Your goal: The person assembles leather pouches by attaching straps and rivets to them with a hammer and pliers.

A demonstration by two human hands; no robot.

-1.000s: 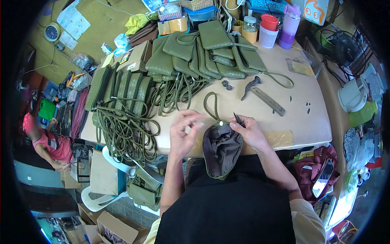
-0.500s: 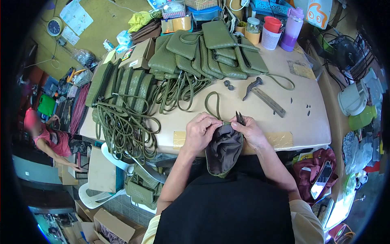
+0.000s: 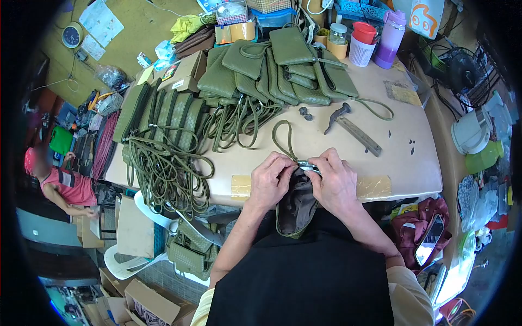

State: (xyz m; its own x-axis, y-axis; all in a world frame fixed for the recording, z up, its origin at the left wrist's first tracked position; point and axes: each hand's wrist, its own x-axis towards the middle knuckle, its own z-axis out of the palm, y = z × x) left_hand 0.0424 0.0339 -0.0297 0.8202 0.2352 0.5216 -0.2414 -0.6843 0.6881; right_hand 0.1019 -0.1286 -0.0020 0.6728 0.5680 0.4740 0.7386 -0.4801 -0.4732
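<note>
One open olive pouch [image 3: 293,225], dark-lined, is held with its mouth toward the viewer, between a black apron [image 3: 304,282] and the near edge of the table [image 3: 408,163]. At its upper edge the left hand [image 3: 266,185] is narrowed to a pinch, thumb against fingertips, beside the base of a cord loop [image 3: 288,142]. The right hand [image 3: 337,182], fingers curled in, grips a small silvery metal piece [image 3: 308,165] at the same edge; its full form is hidden by the fingers. The step in hand appears to be close finger work where loop and pouch meet. As a judgement, a next move at this spot calls for a steady left pinch, small controlled right-hand motion, and the soft lining kept out of the metal piece's way. Beyond, the cord loop lies toward a hammer [image 3: 359,135] and two dark lumps [image 3: 305,114] on the table. Farther left are tangled cords [image 3: 174,176]; behind them, stacked olive pouches [image 3: 244,62] overlap. At the far side stand a lattice cup [image 3: 361,52] with a red top and a purple bottle [image 3: 389,43].
</note>
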